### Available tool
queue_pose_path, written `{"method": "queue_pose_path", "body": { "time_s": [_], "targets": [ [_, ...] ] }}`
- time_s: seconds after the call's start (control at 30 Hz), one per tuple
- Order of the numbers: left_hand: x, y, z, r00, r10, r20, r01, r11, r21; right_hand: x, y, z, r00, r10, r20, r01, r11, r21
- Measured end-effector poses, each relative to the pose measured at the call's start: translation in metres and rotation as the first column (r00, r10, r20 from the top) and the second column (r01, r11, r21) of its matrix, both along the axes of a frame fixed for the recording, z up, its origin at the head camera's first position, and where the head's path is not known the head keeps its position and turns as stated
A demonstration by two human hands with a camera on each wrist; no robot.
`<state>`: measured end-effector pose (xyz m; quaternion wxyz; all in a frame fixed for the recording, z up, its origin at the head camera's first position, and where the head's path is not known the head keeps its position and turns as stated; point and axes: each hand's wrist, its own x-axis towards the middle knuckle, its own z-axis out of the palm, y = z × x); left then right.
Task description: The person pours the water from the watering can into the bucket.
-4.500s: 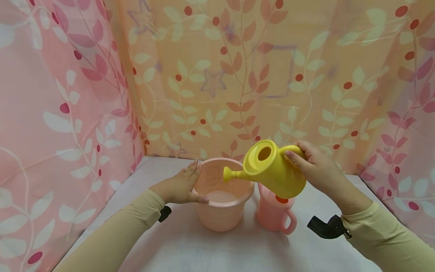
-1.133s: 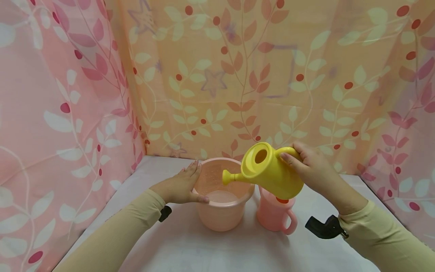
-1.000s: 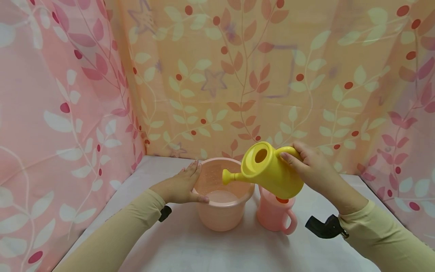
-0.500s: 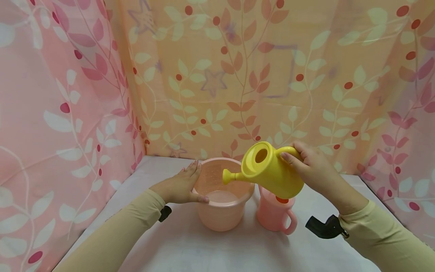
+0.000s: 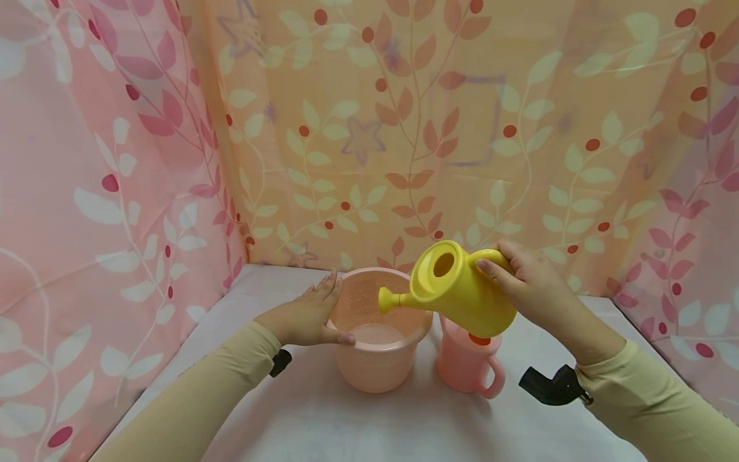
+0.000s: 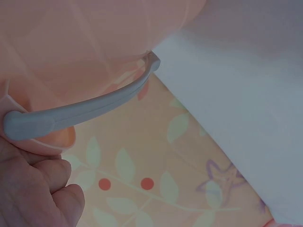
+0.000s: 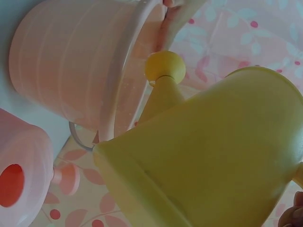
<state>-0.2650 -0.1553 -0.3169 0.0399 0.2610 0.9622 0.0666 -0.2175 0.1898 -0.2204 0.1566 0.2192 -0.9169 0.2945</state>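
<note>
The left hand [image 5: 308,314] rests on the near-left rim of the bucket [image 5: 375,359], fingers straight along the outside of the rim and thumb laid flat across its edge, steadying it without curling round it. The right hand [image 5: 534,285] grips the handle of the yellow can [image 5: 464,292], fingers wrapped round it, and holds the can in the air, tilted toward the bucket. The can's spout [image 5: 388,299] reaches over the bucket's right rim and hangs above its inside. Whether water is running from the spout cannot be told. In the left wrist view the bucket's grey bail [image 6: 90,106] hangs down against its side. A pink mug [image 5: 469,366] stands just right of the bucket, under the can, handle turned to the near right. Bucket and mug stand on a white table [image 5: 369,423].
</note>
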Motion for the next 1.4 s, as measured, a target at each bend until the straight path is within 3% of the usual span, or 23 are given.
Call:
{"method": "queue_pose_path", "body": {
  "time_s": [1.4],
  "targets": [
    [0.0017,-0.0003,0.0021,1.000,-0.011,-0.001,0.011,1.000,0.013,0.0014,0.0005,0.0039,0.999,0.011,-0.033,-0.011,1.000,0.006]
  ]
}}
